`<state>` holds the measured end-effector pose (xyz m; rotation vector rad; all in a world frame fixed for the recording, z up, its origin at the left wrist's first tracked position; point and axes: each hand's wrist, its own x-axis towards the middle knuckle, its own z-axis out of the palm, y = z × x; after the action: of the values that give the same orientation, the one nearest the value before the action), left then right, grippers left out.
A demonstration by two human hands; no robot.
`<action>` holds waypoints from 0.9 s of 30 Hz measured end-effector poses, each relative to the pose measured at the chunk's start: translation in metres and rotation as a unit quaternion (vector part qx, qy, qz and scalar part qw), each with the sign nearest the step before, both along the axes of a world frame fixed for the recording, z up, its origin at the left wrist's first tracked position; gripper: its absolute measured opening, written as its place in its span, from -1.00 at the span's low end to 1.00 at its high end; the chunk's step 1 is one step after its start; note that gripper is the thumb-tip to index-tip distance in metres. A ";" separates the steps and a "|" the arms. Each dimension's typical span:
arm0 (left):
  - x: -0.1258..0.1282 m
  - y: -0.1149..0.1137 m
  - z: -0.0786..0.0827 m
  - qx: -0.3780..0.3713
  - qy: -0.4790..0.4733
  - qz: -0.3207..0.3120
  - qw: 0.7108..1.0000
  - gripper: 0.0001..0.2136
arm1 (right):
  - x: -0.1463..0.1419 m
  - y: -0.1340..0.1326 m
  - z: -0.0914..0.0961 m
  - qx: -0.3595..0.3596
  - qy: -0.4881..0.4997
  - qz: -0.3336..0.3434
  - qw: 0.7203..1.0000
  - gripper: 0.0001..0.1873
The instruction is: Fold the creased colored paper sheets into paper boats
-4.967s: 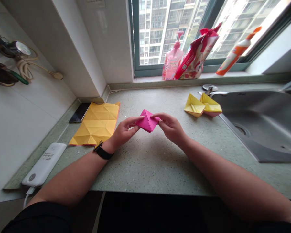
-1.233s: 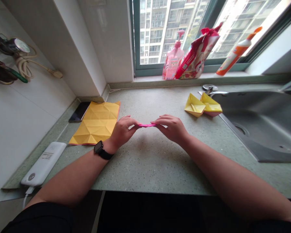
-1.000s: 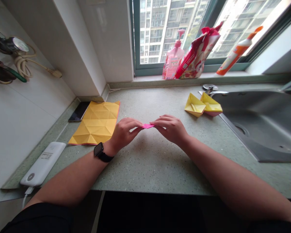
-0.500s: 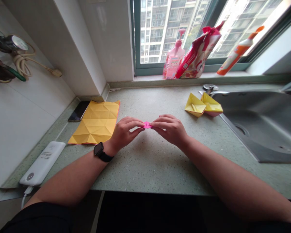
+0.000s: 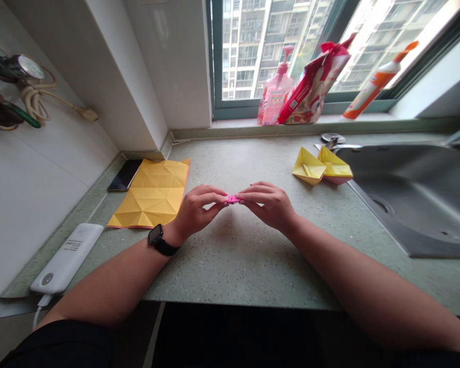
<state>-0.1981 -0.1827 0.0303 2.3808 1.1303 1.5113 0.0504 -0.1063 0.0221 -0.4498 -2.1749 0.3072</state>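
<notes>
A small piece of folded pink paper (image 5: 233,199) is held just above the counter, mostly covered by fingers. My left hand (image 5: 203,205), with a black watch (image 5: 159,240) on its wrist, pinches the paper's left end between thumb and fingers. At the opposite end, my right hand (image 5: 268,203) pinches it the same way. Left of my hands lies a creased sheet of yellow paper (image 5: 153,191) with a reddish edge. Two folded yellow paper shapes (image 5: 308,166) stand together at the right, near the sink.
A phone (image 5: 124,175) lies partly under the yellow sheet. A white power bank (image 5: 67,258) with a cable rests at the left. The steel sink (image 5: 414,204) opens at the right. On the sill stand a pink pump bottle (image 5: 275,94), a red bag (image 5: 314,84) and an orange-white bottle (image 5: 377,84).
The pink paper has tilted and now looks flatter and narrower between my fingertips. Both hands stay almost in the same place, still pinching it.
</notes>
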 end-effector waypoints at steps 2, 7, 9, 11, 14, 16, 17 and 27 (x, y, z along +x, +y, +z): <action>0.000 0.000 0.000 -0.006 0.000 0.003 1.000 -0.93 | 0.000 0.000 0.000 -0.006 -0.004 -0.001 1.000 -0.83; 0.000 -0.001 0.000 -0.010 0.004 0.010 1.000 -0.92 | -0.001 -0.001 0.000 -0.007 0.008 0.007 1.000 -0.83; 0.000 -0.002 0.000 -0.014 0.003 0.011 1.000 -0.92 | -0.001 -0.001 0.001 -0.006 0.016 0.012 1.000 -0.81; 0.001 -0.002 0.000 -0.021 -0.003 0.012 1.000 -0.93 | -0.001 -0.002 0.000 -0.006 0.019 0.017 1.000 -0.81; 0.001 -0.002 0.000 -0.028 -0.014 0.009 0.999 -0.92 | 0.000 -0.001 0.000 -0.012 0.022 0.018 1.000 -0.79; 0.001 -0.002 0.001 -0.035 -0.023 0.008 0.999 -0.91 | 0.000 -0.001 -0.001 -0.023 0.024 0.011 0.999 -0.79; 0.001 -0.002 0.001 -0.040 -0.028 0.008 0.999 -0.91 | 0.000 0.000 -0.001 -0.031 0.026 0.008 0.999 -0.80; 0.000 -0.001 0.005 -0.080 -0.103 0.014 0.991 -0.91 | -0.002 0.000 0.002 -0.083 0.082 -0.033 0.993 -0.84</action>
<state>-0.1983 -0.1836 0.0352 2.0603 1.1930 1.5678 0.0484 -0.1066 0.0236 -0.5675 -1.9793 0.4746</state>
